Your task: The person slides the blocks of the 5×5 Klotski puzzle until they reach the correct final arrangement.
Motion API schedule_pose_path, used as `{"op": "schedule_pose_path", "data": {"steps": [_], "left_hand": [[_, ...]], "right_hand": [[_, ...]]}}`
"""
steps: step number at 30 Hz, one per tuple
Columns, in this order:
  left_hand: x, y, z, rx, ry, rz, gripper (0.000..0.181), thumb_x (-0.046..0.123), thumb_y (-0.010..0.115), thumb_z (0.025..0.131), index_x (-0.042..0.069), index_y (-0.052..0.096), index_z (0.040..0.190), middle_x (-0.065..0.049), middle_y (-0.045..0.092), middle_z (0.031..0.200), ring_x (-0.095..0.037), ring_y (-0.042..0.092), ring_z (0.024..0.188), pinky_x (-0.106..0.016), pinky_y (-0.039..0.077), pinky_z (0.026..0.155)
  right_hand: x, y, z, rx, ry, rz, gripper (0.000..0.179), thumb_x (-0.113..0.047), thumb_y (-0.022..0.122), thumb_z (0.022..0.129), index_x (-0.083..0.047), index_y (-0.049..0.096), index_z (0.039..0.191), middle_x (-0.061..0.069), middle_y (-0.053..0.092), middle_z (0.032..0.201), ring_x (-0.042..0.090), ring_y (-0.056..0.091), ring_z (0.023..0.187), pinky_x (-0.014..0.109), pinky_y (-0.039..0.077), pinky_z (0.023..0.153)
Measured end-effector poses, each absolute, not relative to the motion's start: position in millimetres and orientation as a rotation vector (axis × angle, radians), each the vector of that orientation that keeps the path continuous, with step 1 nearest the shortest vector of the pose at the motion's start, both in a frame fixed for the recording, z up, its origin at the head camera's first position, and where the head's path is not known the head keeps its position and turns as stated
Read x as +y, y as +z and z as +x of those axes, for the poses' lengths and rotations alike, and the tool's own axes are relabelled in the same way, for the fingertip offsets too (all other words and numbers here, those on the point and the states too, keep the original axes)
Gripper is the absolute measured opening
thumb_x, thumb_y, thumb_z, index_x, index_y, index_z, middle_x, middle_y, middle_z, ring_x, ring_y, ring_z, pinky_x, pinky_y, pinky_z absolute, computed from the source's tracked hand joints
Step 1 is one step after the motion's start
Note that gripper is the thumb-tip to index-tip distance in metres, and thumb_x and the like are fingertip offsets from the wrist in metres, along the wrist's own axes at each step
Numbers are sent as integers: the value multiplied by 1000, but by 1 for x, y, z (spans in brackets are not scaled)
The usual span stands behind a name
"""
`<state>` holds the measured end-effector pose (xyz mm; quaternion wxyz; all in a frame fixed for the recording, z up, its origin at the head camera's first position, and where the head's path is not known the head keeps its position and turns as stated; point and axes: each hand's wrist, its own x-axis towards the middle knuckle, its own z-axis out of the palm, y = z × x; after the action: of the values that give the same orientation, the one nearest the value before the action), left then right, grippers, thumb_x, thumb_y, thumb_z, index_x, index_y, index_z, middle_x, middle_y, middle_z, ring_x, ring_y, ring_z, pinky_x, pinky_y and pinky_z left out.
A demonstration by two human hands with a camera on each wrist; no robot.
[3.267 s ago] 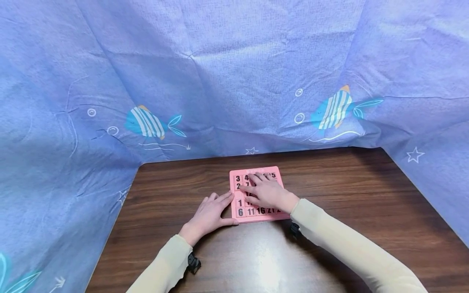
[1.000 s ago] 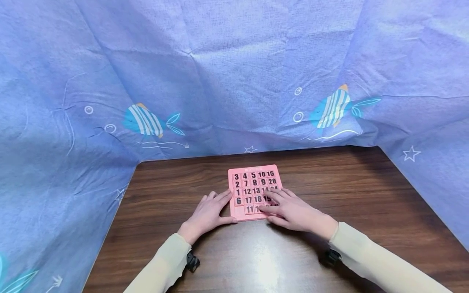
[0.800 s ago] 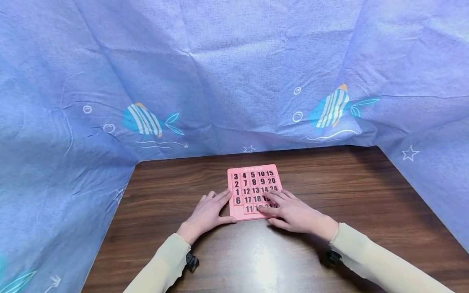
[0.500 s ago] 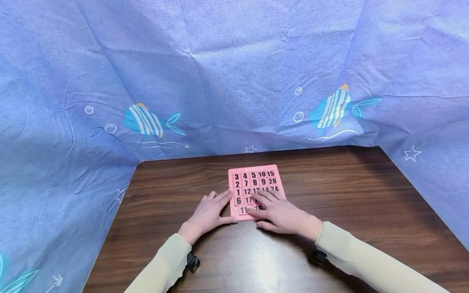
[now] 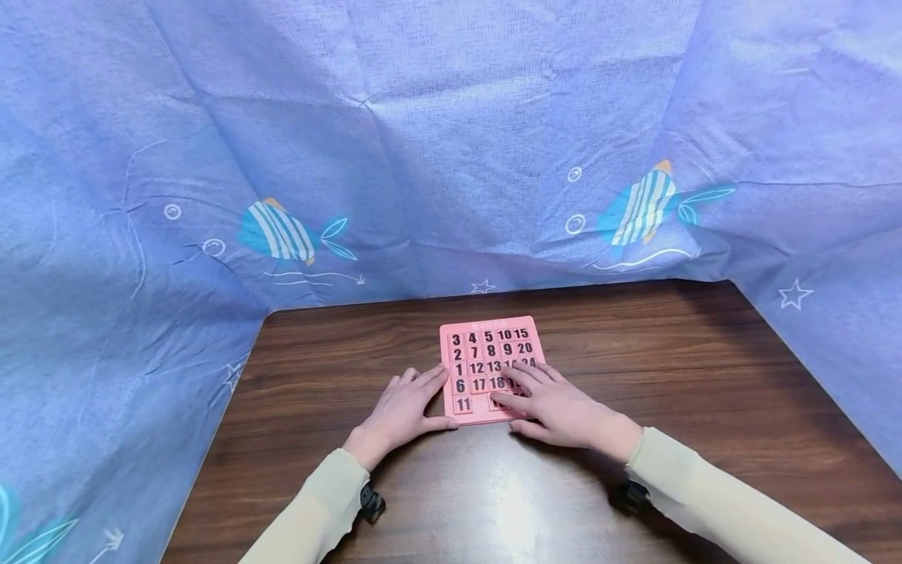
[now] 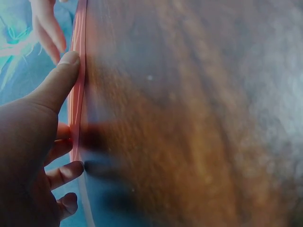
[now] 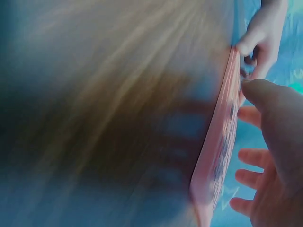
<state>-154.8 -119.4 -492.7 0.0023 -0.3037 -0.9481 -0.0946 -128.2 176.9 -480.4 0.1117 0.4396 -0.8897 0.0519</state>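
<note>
A pink sliding number puzzle lies flat on the table, its tiles printed with black numbers. My left hand holds its near left corner, thumb along the near edge and fingers against the left side. In the left wrist view the thumb lies against the puzzle's edge. My right hand is over the lower right tiles, fingers spread, a fingertip at the 16 tile. Tile 11 sits in the bottom left corner, with a vacant slot to its right. The right hand hides several tiles.
The dark wood-grain table surrounds the puzzle. A blue fish-patterned cloth hangs behind it and along both sides. A black wrist strap shows below the left sleeve.
Tile 11 has slid left into the bottom left corner, leaving a gap beside it. My right hand moved left with it, then back right to tile 16. The left hand stayed put.
</note>
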Motion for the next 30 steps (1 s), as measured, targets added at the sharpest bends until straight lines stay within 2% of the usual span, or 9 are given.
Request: {"op": "schedule_pose_path", "data": {"steps": [5,14,17,19,21,24,28,30], "left_hand": [[-122,-493,-155,-2965,-297,-951,91,75,50,76,19,35,146,2,34,150,-18,43,100,-38,35,79],[-120,-493,-155,-2971,-289,-960,91,75,49,77,19,35,146,3,34,150,-17,43,98,-35,34,78],[-120,-492,-154,-2977,-302,-954,90,74,50,76,19,35,146,2,34,150,-18,43,99,-37,34,79],[-120,-492,-153,-2979,-309,-951,90,74,51,76,19,35,146,2,34,150,-18,44,99,-38,35,80],[-119,-491,-153,-2980,-312,-949,91,73,52,76,19,35,146,2,34,150,-19,44,100,-39,35,81],[-118,-490,-153,-2980,-316,-954,90,72,54,76,18,35,146,2,34,150,-20,44,103,-39,36,82],[-118,-488,-152,-2983,-331,-955,90,71,55,76,17,35,146,1,34,150,-20,44,105,-39,35,82],[-119,-487,-152,-2984,-335,-953,90,71,55,76,17,35,146,1,34,150,-20,44,104,-38,35,81]], "right_hand": [[191,-485,-128,-2593,163,1286,48,-44,58,88,-26,55,133,19,40,142,40,37,128,59,28,98],[172,-487,-126,-2568,150,1304,50,-44,58,88,-24,55,133,21,41,140,41,38,127,59,29,99],[169,-487,-125,-2561,186,1303,51,-42,60,87,-23,54,134,19,46,136,38,42,123,56,31,98],[171,-486,-125,-2553,234,1268,50,-38,61,86,-23,55,133,14,53,125,31,48,114,49,37,92],[177,-484,-124,-2542,274,1218,47,-34,63,86,-22,57,131,5,58,106,21,53,96,40,41,81],[191,-479,-120,-2578,308,1150,42,-29,61,88,-20,60,128,-7,59,86,9,52,73,32,43,65],[207,-475,-114,-2678,292,1137,37,-31,60,90,-22,62,125,-8,64,71,1,51,56,30,44,51],[209,-475,-112,-2724,272,1144,38,-34,60,90,-23,61,127,-10,57,58,0,43,48,30,41,46]]}}
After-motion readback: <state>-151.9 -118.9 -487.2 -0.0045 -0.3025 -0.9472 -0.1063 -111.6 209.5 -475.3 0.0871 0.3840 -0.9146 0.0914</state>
